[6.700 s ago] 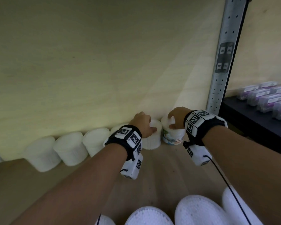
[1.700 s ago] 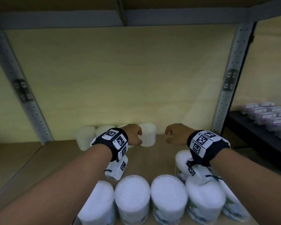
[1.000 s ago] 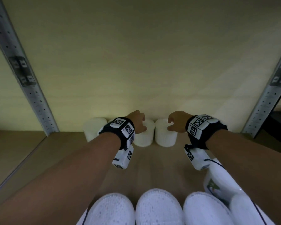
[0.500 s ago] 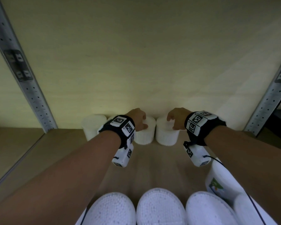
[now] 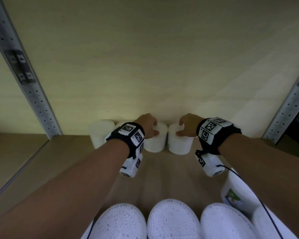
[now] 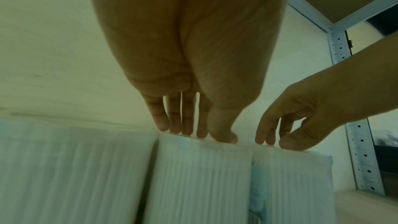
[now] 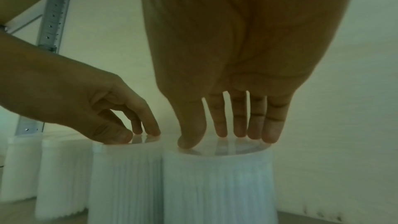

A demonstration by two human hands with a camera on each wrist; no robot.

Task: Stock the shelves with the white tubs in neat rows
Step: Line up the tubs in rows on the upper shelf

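shelf (image 5: 162, 178) | hands (image 5: 148, 125) fingertips atop tubs (image 5: 179, 144) | near tubs (image 5: 173, 219) cropped

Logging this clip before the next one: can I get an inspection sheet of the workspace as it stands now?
Surface: wooden shelf board, bare in the middle.
Job's things: white tubs in a back row; front row near the camera.
Clutter: nothing seen.
Grippers: left hand fingertips rest on one tub's lid; right hand likewise on the neighbouring tub.
Cables: thin black cable from the right wrist unit.
Surroundings: perforated metal uprights, pale back panel.
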